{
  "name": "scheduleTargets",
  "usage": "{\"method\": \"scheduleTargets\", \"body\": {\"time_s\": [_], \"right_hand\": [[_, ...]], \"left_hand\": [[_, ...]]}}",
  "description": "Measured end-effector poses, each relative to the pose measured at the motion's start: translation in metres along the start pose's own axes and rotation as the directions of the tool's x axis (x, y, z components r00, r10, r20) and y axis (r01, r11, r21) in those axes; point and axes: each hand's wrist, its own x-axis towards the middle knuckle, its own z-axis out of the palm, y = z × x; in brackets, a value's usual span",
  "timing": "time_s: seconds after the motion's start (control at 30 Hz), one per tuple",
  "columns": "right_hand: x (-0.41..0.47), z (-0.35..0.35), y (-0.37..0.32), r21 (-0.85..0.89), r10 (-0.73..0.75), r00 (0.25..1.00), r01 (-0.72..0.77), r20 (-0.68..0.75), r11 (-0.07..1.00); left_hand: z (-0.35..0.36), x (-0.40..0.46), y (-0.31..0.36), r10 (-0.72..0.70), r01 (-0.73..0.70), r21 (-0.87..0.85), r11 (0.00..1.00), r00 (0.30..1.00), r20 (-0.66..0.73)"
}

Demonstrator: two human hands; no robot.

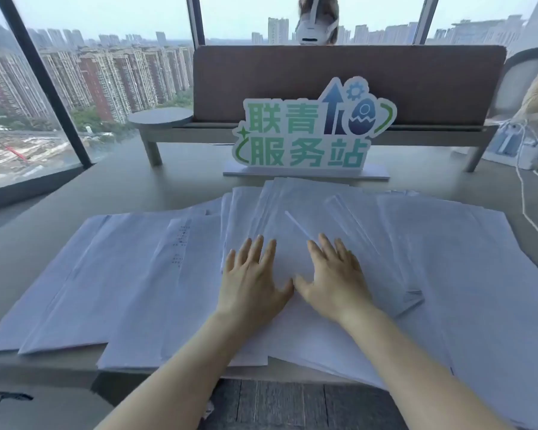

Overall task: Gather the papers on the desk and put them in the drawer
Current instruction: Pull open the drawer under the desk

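While both hands lie flat with fingers straight, left hand [251, 282] and right hand [334, 282] side by side, grasping nothing, they press the papers [156, 274]. Item: loose white sheets, fanned in overlapping layers across the near surface [121, 181], from left edge to right. Likely light, limp, slippery against each other; best swept inward from the outer edges, then squared. Drawer: not seen.
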Motion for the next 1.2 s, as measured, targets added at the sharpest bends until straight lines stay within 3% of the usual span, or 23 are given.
{"method": "scheduleTargets", "body": {"time_s": [0.2, 0.57, 0.87, 1.2], "right_hand": [[-0.018, 0.011, -0.006, 0.003, 0.025, 0.997, -0.025, 0.079, 1.000], [-0.026, 0.005, -0.016, 0.018, 0.004, 1.000, -0.004, 0.002, 1.000], [-0.051, -0.015, -0.097, 0.162, -0.202, 0.962, 0.233, -0.185, 0.959], [-0.109, 0.004, -0.238, 0.320, -0.434, 0.833, 0.538, -0.343, 0.780]], "left_hand": [[0.000, -0.018, -0.006, -0.005, 0.005, -0.016, 1.000, 0.999, 0.040], [-0.011, -0.026, -0.010, -0.036, 0.030, -0.105, 0.994, 0.998, -0.054], [-0.059, -0.065, -0.060, -0.163, 0.116, -0.202, 0.973, 0.957, -0.238], [-0.111, -0.167, -0.162, -0.362, 0.290, -0.222, 0.931, 0.815, -0.452]]}}
